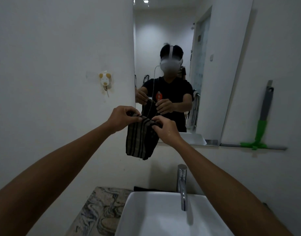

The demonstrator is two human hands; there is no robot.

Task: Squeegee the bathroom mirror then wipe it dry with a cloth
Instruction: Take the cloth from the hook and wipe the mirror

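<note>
Room: I stand at a bathroom wall, plain white, dimly lit, with my two bare arms stretched out in front of me.
Desk: the desk (102,210) has a swirled marble top and lies below my left arm, just left of the basin.
Basin: a white square basin (163,217) sits under and between my arms, nearer to me than my hands.
Tap: a chrome tap (182,186) rises from behind the basin, below my right hand, its spout bent over the bowl.
Mirror: the mirror (177,31) hangs on the wall straight beyond my hands; in it I see myself in a dark shirt and a white headset, holding the same cloth.
Shelf: a narrow ledge (258,147) runs along the foot of the mirror, out to the right of my right hand.
Squeegee: the squeegee (262,123), green at the head with a grey handle, stands on that ledge leaning against the wall, well apart from my right hand and touched by neither hand.
Hook: a small animal-shaped wall hook (105,81) is stuck up and to the left of my left hand.
Cloth: the cloth (141,140), dark with paler stripes, hangs down between my hands in front of the mirror's lower left corner, above the basin.
Left hand: my left hand (122,118) pinches the cloth's top edge, fingers curled onto it.
Right hand: my right hand (166,130) grips the same top edge just beside the left, fingers curled round it.
</note>
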